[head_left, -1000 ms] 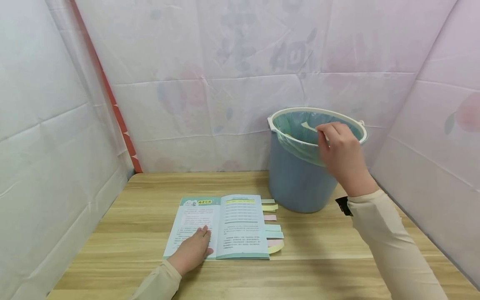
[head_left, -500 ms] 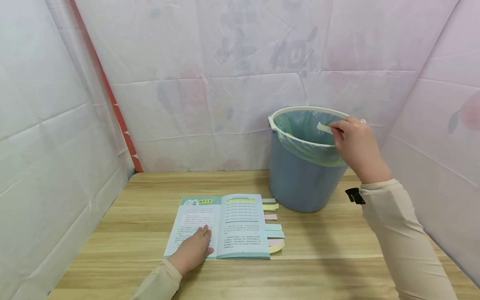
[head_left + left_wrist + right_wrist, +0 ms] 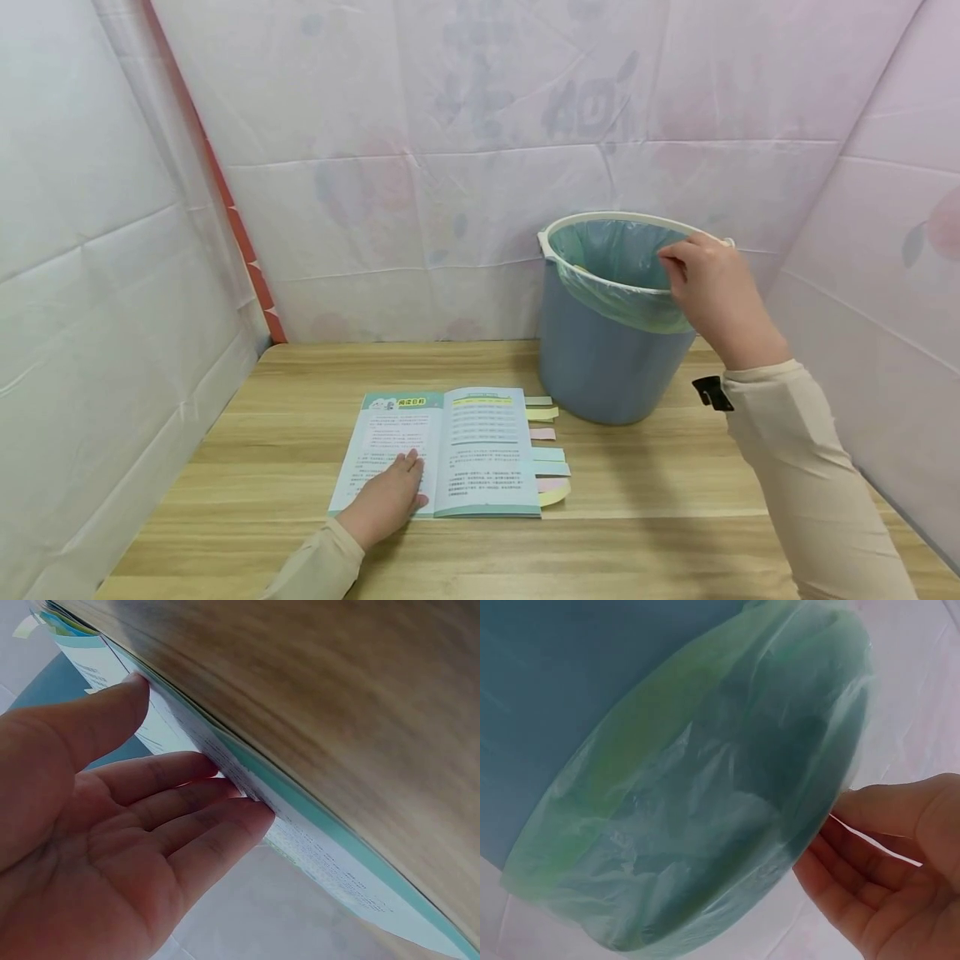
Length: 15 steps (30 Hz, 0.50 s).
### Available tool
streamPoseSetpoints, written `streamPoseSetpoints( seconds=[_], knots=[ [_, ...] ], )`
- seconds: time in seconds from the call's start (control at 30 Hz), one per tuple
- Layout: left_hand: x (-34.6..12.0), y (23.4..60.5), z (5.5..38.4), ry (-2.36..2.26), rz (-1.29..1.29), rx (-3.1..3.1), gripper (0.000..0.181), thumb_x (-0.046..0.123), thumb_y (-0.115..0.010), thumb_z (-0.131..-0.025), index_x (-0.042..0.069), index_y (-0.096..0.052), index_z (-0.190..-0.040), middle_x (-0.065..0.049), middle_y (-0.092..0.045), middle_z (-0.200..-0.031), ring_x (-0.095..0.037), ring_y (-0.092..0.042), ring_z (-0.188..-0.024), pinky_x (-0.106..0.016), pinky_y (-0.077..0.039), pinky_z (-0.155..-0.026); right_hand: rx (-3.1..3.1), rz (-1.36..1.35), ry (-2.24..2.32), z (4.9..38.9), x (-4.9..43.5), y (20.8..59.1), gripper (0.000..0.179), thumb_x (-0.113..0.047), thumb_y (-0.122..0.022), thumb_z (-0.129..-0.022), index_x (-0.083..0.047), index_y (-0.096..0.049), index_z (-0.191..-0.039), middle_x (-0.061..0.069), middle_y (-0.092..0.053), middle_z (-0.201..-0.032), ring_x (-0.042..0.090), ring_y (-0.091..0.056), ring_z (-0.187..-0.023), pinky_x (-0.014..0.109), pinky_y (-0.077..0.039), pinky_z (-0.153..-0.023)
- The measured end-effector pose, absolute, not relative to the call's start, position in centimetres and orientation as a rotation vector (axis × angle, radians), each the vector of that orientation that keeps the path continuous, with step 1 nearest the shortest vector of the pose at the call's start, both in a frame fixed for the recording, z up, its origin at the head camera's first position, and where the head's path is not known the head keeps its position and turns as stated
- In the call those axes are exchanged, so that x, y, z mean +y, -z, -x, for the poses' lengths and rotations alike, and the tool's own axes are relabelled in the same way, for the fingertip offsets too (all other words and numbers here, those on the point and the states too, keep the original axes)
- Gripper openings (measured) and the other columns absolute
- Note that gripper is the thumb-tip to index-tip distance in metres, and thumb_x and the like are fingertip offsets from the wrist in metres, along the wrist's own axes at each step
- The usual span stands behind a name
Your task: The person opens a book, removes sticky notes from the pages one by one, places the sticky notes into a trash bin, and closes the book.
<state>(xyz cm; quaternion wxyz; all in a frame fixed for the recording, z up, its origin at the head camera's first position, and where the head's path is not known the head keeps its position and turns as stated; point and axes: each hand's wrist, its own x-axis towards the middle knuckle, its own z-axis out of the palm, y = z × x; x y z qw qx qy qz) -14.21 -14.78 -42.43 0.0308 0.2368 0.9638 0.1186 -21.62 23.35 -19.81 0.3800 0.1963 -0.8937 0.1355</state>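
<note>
My left hand [image 3: 386, 498] lies with its fingers straight on the left page of an open book [image 3: 486, 479]. In the left wrist view, the fingertips [image 3: 255, 814] rest on the printed page near its lower edge. Coloured sticky tabs [image 3: 542, 434] stick out from the book's right side. Above the right part of the rim of a blue bin [image 3: 600, 358], my right hand [image 3: 720, 292] hovers with fingers loosely bent and no strip showing in them. A thin green bag [image 3: 697, 802] lines the bin and hides the ends of the right fingers in the right wrist view.
The wooden table [image 3: 600, 550] carries the book and, behind it to the right, the bin. White printed cloth [image 3: 337, 233] hangs behind and at both sides. A black clip [image 3: 712, 393] shows beside the right sleeve.
The pale strip pinched in my right hand half a second ago has gone from view over the bin; the hand moved right earlier, then stayed there. The left hand and book keep still.
</note>
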Motion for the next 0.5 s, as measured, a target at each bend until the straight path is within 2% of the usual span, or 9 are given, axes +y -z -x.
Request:
streamPoseSetpoints(
  seconds=[0.1,0.33,0.5],
  knots=[
    [-14.8,42.4,14.2,-0.367,-0.728,2.970,0.052,0.022,-0.066,-0.090,-0.015,-0.054,-0.124,-0.030,-0.050,-0.134,-0.044,-0.049,-0.124,-0.052,-0.044,-0.098,-2.169,-0.578,-0.328,21.2,22.7,20.3,0.011,0.012,-0.061,-0.086,0.011,-0.067,-0.095,0.023,-0.061,-0.086,0.039,-0.057,-0.079,0.050,-0.049,-0.071],
    [-14.8,42.4,14.2,-0.357,-0.733,2.974,0.052,0.022,-0.066,-0.090,-0.015,-0.054,-0.124,-0.030,-0.050,-0.133,-0.045,-0.049,-0.123,-0.052,-0.045,-0.096,-1.981,-0.757,-0.278,19.5,20.7,21.6,0.015,0.012,-0.063,-0.085,0.009,-0.066,-0.100,0.022,-0.062,-0.088,0.038,-0.057,-0.081,0.045,-0.051,-0.070],
    [-14.8,42.4,14.1,-0.357,-0.730,2.973,0.052,0.022,-0.066,-0.090,-0.015,-0.054,-0.124,-0.030,-0.051,-0.133,-0.045,-0.049,-0.123,-0.052,-0.045,-0.097,-1.963,-0.907,-0.233,18.4,19.4,23.4,0.024,0.016,-0.067,-0.079,0.009,-0.065,-0.102,0.020,-0.062,-0.092,0.037,-0.059,-0.085,0.044,-0.054,-0.072]
  ],
)
